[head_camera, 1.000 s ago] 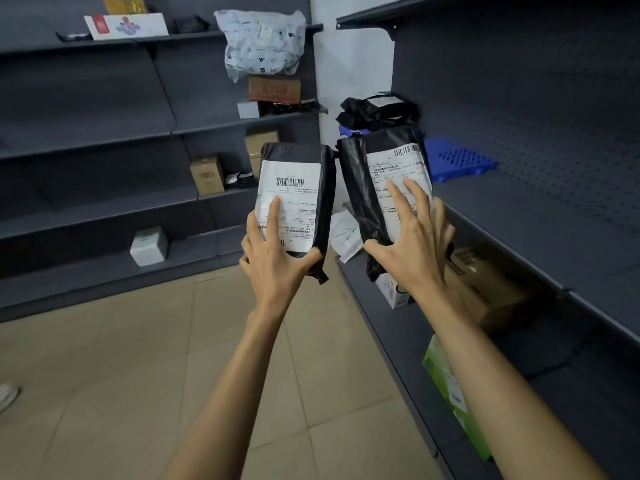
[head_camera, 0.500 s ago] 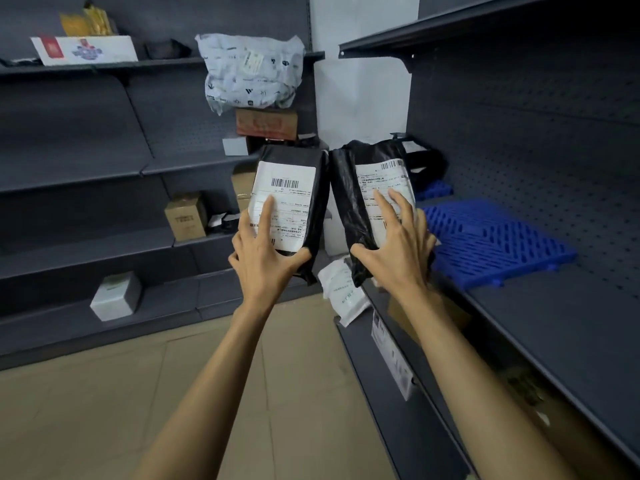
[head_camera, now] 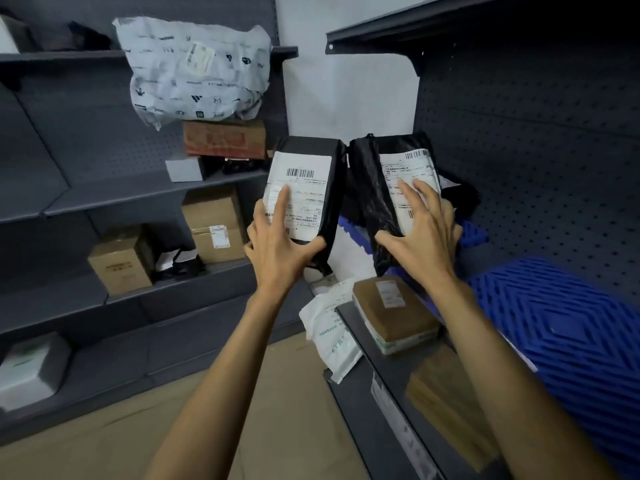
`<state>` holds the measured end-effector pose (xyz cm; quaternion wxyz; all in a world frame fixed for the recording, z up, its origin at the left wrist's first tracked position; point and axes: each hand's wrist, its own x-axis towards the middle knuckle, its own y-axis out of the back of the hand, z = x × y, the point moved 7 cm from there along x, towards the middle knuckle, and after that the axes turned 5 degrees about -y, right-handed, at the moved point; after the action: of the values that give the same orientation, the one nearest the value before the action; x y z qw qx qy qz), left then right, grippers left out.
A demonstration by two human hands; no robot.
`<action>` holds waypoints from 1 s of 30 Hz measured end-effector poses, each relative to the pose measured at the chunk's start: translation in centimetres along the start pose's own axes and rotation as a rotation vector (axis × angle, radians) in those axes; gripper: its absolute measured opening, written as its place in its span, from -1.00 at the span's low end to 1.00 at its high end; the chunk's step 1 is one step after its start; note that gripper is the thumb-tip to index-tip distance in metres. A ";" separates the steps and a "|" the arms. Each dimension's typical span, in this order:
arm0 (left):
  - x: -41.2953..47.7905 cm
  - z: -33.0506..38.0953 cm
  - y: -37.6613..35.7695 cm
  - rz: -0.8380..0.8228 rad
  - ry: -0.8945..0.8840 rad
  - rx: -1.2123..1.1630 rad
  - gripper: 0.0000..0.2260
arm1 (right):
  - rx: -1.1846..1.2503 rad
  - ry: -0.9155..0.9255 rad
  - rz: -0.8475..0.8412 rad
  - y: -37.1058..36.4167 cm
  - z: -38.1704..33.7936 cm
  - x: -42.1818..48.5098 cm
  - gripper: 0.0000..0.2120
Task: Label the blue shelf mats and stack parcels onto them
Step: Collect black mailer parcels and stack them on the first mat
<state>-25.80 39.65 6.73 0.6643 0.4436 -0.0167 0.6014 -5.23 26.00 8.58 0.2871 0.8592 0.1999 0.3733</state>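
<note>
Nearest on the right-hand shelf point(head_camera: 367, 386) lies a blue shelf mat point(head_camera: 571, 341), with a flat brown parcel point(head_camera: 446, 403) beside it at the shelf's front edge. Just beyond sits a brown box point(head_camera: 394, 310) with a small label, and a white mailer bag point(head_camera: 332, 327) hangs over the shelf corner.

Above these, both arms reach forward. The left hand point(head_camera: 280, 251) grips the lower end of the left black parcel point(head_camera: 308, 188): the thumb hooks round its bottom right corner, the index finger lies straight on the white shipping label, and the other fingers wrap behind the left edge. The right hand point(head_camera: 422, 233) holds the right black parcel point(head_camera: 388, 188), with fingers spread across its label and the thumb stretched onto the crinkled black wrap. Both parcels stand upright, side by side and close together, in the air. Behind the right hand a second blue mat point(head_camera: 474, 233) shows; whether the parcel touches it cannot be told.

Farther off, the left shelving point(head_camera: 138, 192) carries cardboard boxes point(head_camera: 121, 261), a reddish box point(head_camera: 225, 138) and a large white printed bag point(head_camera: 197, 71).
</note>
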 end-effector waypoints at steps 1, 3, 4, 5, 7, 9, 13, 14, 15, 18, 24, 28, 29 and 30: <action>2.2 -0.2 -1.4 -0.027 -0.017 -0.017 -0.10 | -0.012 -0.022 0.012 -0.7 0.2 2.0 -0.20; 6.3 0.0 -4.6 -0.090 -0.069 -0.034 -0.11 | -0.036 -0.055 0.020 -1.9 0.9 5.9 -0.21; 8.4 0.4 -6.2 -0.116 -0.102 -0.033 -0.12 | -0.049 -0.067 0.021 -2.4 1.4 7.9 -0.22; 10.3 0.9 -7.7 -0.135 -0.127 -0.034 -0.14 | -0.062 -0.082 0.019 -2.7 2.1 9.7 -0.23; 13.8 1.9 -10.6 -0.181 -0.154 -0.051 -0.18 | -0.078 -0.129 0.007 -3.1 4.0 13.0 -0.26; 16.9 3.2 -13.5 -0.241 -0.182 -0.064 -0.21 | -0.094 -0.179 -0.009 -3.4 6.0 15.9 -0.28; 22.0 5.8 -18.6 -0.312 -0.160 -0.088 -0.26 | -0.154 -0.217 -0.047 -4.4 8.9 21.1 -0.33; 22.9 6.5 -19.8 -0.334 -0.154 -0.084 -0.27 | -0.168 -0.225 -0.064 -4.8 9.4 22.1 -0.35; 23.5 7.0 -21.0 -0.366 -0.153 -0.082 -0.29 | -0.188 -0.234 -0.089 -5.2 9.9 23.0 -0.36; 24.0 8.2 -23.9 -0.449 -0.184 -0.111 -0.46 | -0.294 -0.225 -0.200 -6.8 11.2 24.6 -0.38; 24.4 7.7 -25.7 -0.438 -0.292 -0.054 -0.55 | -0.344 -0.187 -0.272 -7.9 12.2 25.6 -0.42; 23.9 7.6 -25.7 -0.419 -0.333 -0.083 -0.55 | -0.399 -0.146 -0.208 -7.8 11.6 24.5 -0.48; 23.7 7.7 -25.4 -0.396 -0.350 -0.084 -0.56 | -0.407 -0.133 -0.185 -7.7 11.1 24.0 -0.50; 23.5 7.9 -25.1 -0.360 -0.374 -0.061 -0.57 | -0.407 -0.127 -0.170 -7.5 10.6 23.4 -0.51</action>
<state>5.14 56.26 10.27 0.7590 0.5226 -0.0780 0.3804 16.83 41.06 10.20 0.4970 0.7853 0.1737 0.3259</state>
